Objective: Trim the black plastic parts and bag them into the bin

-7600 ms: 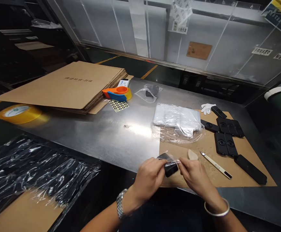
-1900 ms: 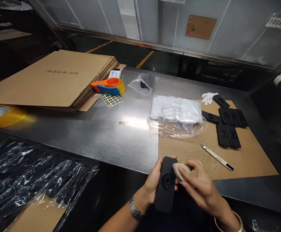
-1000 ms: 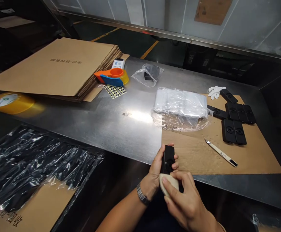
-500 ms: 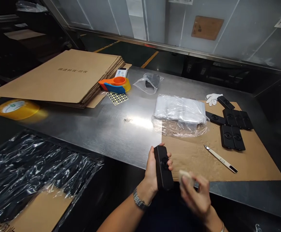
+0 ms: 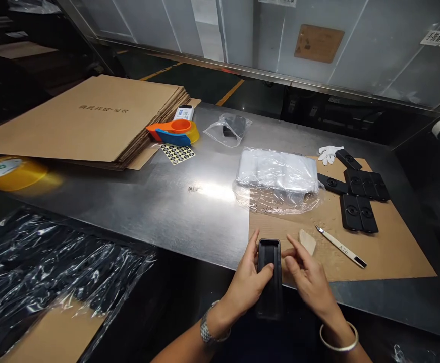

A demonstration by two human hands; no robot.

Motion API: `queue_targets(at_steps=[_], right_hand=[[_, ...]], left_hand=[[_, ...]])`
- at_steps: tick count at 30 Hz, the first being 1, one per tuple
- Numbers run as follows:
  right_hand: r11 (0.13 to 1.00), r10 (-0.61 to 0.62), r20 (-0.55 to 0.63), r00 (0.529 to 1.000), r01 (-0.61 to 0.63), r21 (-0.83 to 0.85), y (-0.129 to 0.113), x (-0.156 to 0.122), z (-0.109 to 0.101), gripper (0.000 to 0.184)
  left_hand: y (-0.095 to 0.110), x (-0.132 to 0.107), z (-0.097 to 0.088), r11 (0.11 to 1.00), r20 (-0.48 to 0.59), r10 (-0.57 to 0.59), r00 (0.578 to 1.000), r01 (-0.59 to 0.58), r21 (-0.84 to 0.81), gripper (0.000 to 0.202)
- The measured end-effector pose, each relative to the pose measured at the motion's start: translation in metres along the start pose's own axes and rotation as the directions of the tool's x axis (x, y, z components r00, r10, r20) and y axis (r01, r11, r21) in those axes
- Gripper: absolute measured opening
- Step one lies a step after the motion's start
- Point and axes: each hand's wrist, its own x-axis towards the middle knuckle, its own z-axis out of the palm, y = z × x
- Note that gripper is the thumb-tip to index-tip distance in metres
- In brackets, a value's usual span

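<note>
My left hand (image 5: 248, 282) grips a black rectangular plastic case (image 5: 270, 297), its hollow side facing up and the thumb pressed inside. Just right of the case is my right hand (image 5: 311, 282), fingers apart and nothing in them; whether a fingertip touches the case I cannot tell. A beige block (image 5: 307, 242) lies on the cardboard sheet (image 5: 394, 257) beyond the right hand. Beside it rests a craft knife (image 5: 341, 246) marked A26. Several similar black cases (image 5: 359, 212) sit at the right of the sheet.
A stack of plastic bags (image 5: 278, 171) overlaps the sheet's left part. Farther left are a bagged black part (image 5: 233, 126), a sticker sheet (image 5: 177, 154), a tape dispenser (image 5: 174, 131) and stacked cardboard (image 5: 79, 121). A white glove (image 5: 329, 154) lies at the back right.
The beige block has left my right hand and now lies on the cardboard. The case has turned over in my left hand, showing its hollow side. My right hand has come closer to it.
</note>
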Motion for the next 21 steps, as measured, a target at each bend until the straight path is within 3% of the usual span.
queue_targets(at_steps=[2,4,9,15,18,21], right_hand=[[0.982,0.078,0.125,0.989,-0.097,0.16,-0.015,-0.003,0.005,0.047],[0.959,0.122,0.153,0.981,-0.156,0.236,-0.022,-0.003,0.008,0.044],[0.923,0.156,0.131,0.979,-0.192,0.334,-0.022,-0.005,0.01,0.041],[0.89,0.201,0.046,0.979,-0.202,0.408,-0.024,-0.008,0.012,0.043],[0.916,0.192,0.003,0.981,-0.18,0.358,-0.028,-0.008,0.015,0.046],[0.984,0.11,-0.075,0.991,-0.098,0.151,-0.031,-0.006,0.014,0.043]], left_hand=[[0.003,-0.004,0.0,0.999,0.013,-0.036,0.999,0.037,-0.009,0.081],[0.005,-0.008,-0.001,0.997,0.032,-0.062,0.998,0.063,-0.038,0.081],[0.008,-0.015,-0.007,0.981,0.096,-0.102,0.99,0.116,-0.154,0.072],[0.007,-0.012,-0.004,0.896,0.142,-0.191,0.971,0.232,-0.38,0.037],[0.002,-0.011,-0.001,0.806,0.255,-0.362,0.897,0.438,-0.398,0.046],[-0.002,-0.009,-0.002,0.713,0.336,-0.471,0.816,0.576,-0.399,0.059]])
